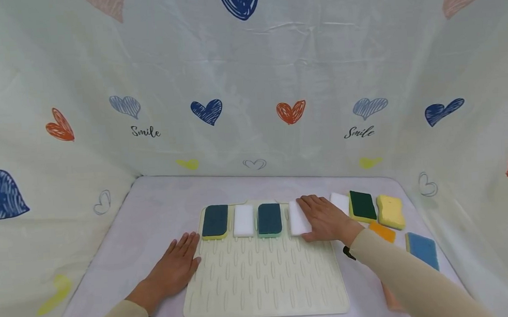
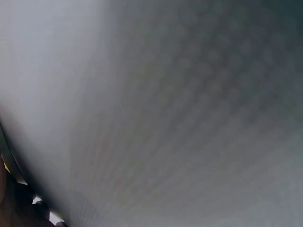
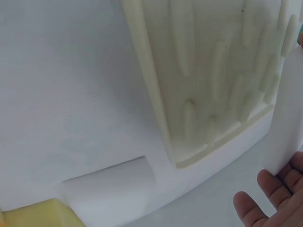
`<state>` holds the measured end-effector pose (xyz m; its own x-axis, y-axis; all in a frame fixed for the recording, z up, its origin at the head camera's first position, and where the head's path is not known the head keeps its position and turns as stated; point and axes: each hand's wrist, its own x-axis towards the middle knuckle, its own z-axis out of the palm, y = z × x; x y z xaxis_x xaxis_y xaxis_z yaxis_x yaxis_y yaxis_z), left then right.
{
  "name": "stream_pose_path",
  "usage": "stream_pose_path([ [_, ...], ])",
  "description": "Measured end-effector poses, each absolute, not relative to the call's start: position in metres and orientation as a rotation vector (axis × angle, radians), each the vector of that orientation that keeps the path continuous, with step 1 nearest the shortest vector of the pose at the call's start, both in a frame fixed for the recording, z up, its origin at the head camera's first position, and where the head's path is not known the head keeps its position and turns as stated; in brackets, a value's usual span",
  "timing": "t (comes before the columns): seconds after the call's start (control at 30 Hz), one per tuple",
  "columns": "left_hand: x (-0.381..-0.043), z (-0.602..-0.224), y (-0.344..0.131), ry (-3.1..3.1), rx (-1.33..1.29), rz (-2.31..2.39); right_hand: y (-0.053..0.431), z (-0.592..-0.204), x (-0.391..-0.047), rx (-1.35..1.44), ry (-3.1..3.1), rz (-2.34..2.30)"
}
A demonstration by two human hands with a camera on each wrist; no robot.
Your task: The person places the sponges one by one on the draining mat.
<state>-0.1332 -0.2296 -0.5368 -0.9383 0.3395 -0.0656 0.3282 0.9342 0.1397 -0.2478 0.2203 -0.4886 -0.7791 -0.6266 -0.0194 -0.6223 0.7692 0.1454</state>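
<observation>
A cream ridged mat (image 1: 266, 284) lies on the table. Along its far edge stand a dark blue-and-yellow sponge (image 1: 215, 221), a white sponge (image 1: 243, 220) and a dark blue-and-green sponge (image 1: 269, 219), in a row with gaps. To their right my right hand (image 1: 327, 218) holds another white sponge (image 1: 298, 219), fingers at its far end and thumb at the near end. The right wrist view shows this white sponge (image 3: 286, 118) beside my fingertips (image 3: 271, 182). My left hand (image 1: 175, 265) rests flat, fingers straight, by the mat's left edge. The left wrist view is mostly blurred grey.
Right of the mat lie a white sponge (image 1: 339, 202), a green-and-yellow sponge (image 1: 362, 206), a yellow sponge (image 1: 390, 211), an orange sponge (image 1: 382, 231), a blue sponge (image 1: 422, 250) and a salmon-coloured piece (image 1: 392, 299), partly under the right arm. A heart-print curtain (image 1: 248, 71) surrounds the table.
</observation>
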Motion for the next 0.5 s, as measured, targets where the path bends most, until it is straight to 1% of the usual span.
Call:
stream_pose_path([
  [0.5, -0.131, -0.530, -0.229, 2.984, 0.537, 0.217, 0.206, -0.500, -0.259, 1.070, -3.042, -0.156],
])
